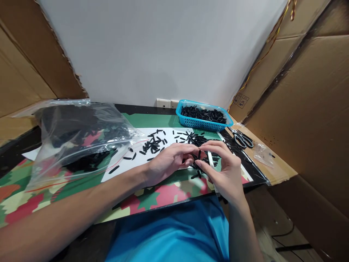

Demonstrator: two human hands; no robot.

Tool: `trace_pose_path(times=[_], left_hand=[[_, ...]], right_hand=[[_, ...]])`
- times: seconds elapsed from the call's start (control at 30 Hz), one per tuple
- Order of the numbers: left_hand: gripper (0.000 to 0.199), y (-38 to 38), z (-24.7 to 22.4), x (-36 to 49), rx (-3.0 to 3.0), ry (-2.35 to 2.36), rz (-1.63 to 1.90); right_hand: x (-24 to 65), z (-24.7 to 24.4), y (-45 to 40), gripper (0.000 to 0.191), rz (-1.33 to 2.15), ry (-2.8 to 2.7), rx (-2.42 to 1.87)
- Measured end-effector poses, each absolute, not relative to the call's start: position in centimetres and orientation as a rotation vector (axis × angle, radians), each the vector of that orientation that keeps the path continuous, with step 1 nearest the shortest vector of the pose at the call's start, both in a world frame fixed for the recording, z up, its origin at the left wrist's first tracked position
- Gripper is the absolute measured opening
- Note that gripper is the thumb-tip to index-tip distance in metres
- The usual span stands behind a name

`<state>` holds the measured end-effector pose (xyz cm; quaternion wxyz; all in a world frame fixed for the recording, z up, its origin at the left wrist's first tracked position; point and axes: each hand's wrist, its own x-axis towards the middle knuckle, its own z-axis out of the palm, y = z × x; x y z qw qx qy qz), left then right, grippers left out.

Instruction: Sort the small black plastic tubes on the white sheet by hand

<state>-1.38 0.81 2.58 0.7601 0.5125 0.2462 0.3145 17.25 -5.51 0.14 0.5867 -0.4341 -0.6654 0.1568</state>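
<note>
My left hand and my right hand meet over the front of the table. Their fingertips pinch a small black strip, held upright between them. A slim white tool shows behind the right fingers and passes under that hand; whether the hand grips it, I cannot tell. Just beyond my fingers, a pile of black strips lies partly hidden by the hands. Further left, a looser group of black strips is scattered over white paper.
A blue basket full of black strips stands at the back right. To the left lies a clear zip bag with black pieces inside. Black-handled scissors and a small plastic bag lie right. Cardboard walls flank the table.
</note>
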Motion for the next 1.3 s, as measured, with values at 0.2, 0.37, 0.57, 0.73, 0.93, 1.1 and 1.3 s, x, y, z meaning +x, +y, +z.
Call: trace_pose_path(times=[0.2, 0.37, 0.57, 0.73, 0.93, 1.1, 1.3], left_hand=[[0.024, 0.7, 2.8, -1.7, 1.21, 0.547, 0.651], [0.025, 0.7, 2.8, -1.8, 1.265, 0.534, 0.641], [0.028, 1.0, 2.3, -1.8, 1.269, 0.579, 0.645], [0.031, 1.2, 2.0, -1.9, 1.25, 0.57, 0.647], [0.032, 1.1, 1.8, -1.8, 1.27, 0.558, 0.648], [0.031, 1.1, 1.8, -1.8, 1.294, 0.531, 0.637], [0.035, 1.1, 1.8, -1.8, 1.316, 0.499, 0.624]], right_hand=[[17.1, 0.1, -5.4, 0.024, 0.51, -1.501, -0.875], [17.3, 0.2, -5.5, 0.027, 0.498, -1.494, -0.874], [17.4, 0.2, -5.5, 0.026, 0.475, -1.508, -0.914], [17.4, 0.0, -5.3, 0.027, 0.495, -1.492, -0.908], [17.4, -0.2, -5.3, 0.026, 0.538, -1.472, -0.863], [17.2, -0.2, -5.2, 0.026, 0.597, -1.455, -0.832], [17.4, -0.4, -5.1, 0.025, 0.6, -1.455, -0.833]])
